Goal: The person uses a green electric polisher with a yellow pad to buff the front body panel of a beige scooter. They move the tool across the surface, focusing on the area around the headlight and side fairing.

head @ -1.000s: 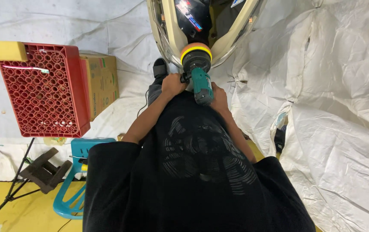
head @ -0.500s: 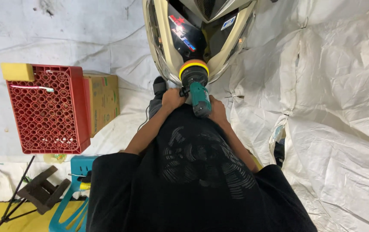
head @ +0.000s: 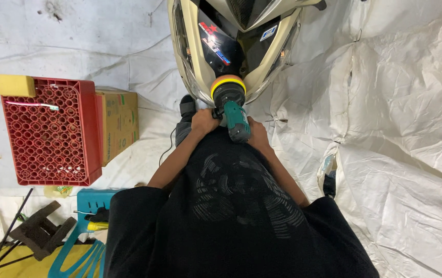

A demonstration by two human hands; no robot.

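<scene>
Head view: hands on polisher.

The view has tilted up toward twelve o'clock: more of the scooter's front panel now shows, while the polisher and red crate have slid toward six o'clock in frame.

A black short-sleeved T-shirt — faded grey print across its front — and bare forearms.

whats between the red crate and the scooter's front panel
In the head view a brown cardboard box stands against the red crate's right side. From there to the scooter, only white sheeting shows.
</scene>
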